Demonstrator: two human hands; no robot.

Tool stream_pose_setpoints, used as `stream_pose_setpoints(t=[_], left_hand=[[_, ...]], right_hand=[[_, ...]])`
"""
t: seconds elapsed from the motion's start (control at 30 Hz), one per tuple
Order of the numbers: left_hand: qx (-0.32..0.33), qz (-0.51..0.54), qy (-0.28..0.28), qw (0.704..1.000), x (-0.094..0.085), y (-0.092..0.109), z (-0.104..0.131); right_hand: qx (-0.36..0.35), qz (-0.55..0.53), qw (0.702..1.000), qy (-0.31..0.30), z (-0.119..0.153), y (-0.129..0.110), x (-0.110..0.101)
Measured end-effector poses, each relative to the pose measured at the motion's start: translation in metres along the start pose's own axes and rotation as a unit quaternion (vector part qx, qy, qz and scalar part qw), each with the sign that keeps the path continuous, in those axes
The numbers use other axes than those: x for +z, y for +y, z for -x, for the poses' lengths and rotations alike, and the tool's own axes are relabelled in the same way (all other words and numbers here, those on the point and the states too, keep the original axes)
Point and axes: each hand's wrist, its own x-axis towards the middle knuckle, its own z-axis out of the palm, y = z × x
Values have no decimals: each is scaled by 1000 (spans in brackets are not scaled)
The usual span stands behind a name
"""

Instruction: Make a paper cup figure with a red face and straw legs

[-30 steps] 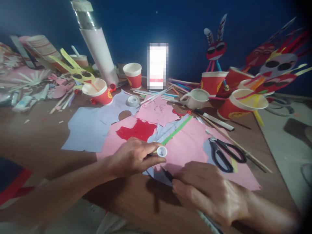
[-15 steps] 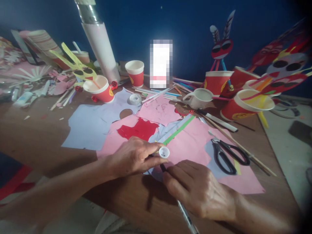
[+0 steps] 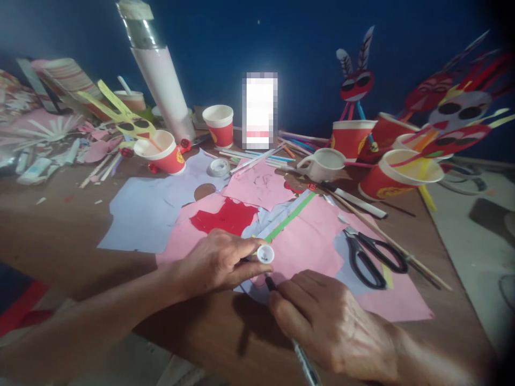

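Between the thumb and index finger of my left hand (image 3: 217,261) is a small white bottle cap (image 3: 265,254), its hollow side facing me with dark marks inside. My right hand (image 3: 322,316) is closed round a pen (image 3: 304,362), whose dark tip end points up just below the cap. A narrow gap seems to lie between tip and cap. Under and beyond my hands lie pink paper (image 3: 306,246), a red paper piece (image 3: 225,214) and a green strip (image 3: 292,217). To the right of them, black-handled scissors (image 3: 368,257) rest on the paper.
Paper cups with paper faces stand at the right, among them a red cup (image 3: 386,179); another red cup (image 3: 161,153) is at the left. A white cup (image 3: 322,163), a roll of tape (image 3: 218,167), a tall flask (image 3: 161,91) and a blurred bright screen (image 3: 259,110) stand behind.
The whole view has shifted slightly. The pen tip has drawn a little away from the cap, showing more of its point. Both hands keep their holds.
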Motion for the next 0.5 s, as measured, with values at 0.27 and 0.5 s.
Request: stream_pose_setpoints(t=[0.27,0.5], left_hand=[[-14,-8,-12,1000,-1,1,-1],[-7,-10,-12,1000,0,0,0]], right_hand=[[33,-37,999,5,5,8,-4],[56,-75,995,29,7,15,-5]])
